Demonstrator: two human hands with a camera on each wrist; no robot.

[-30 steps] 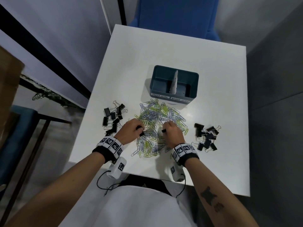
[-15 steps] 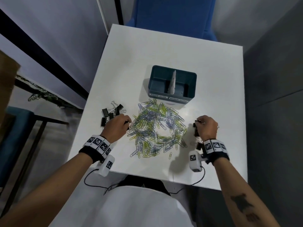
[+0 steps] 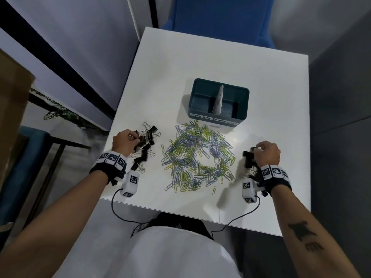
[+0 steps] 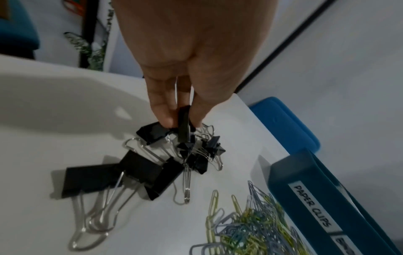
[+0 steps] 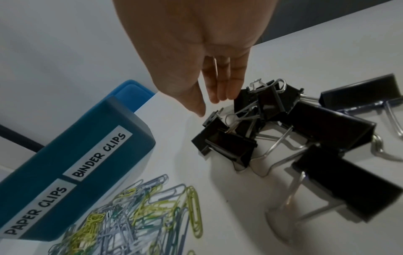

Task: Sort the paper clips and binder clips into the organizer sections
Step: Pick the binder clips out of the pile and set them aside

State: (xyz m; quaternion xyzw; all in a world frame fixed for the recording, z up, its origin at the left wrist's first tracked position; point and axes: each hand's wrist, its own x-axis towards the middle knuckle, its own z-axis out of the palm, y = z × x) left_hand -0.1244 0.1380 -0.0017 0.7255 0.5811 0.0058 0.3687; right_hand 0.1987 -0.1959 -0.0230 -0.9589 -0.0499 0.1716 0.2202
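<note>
Head view: a person's left hand (image 3: pixel 124 141) pinches a black binder clip (image 4: pixel 184 126) above the left pile of binder clips (image 3: pixel 145 145), while the right hand (image 3: pixel 268 152) hovers with relaxed, straight fingers over the right pile (image 5: pixel 305 131). Paper clips (image 3: pixel 197 156) lie heaped between them on the white table (image 3: pixel 200 63), just before the teal organizer (image 3: pixel 218 101).

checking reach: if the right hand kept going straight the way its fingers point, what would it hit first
Probably the heap of black metal binder clips: the right hand points its straight fingers down at it, fingertips almost touching; depth is unclear.
</note>
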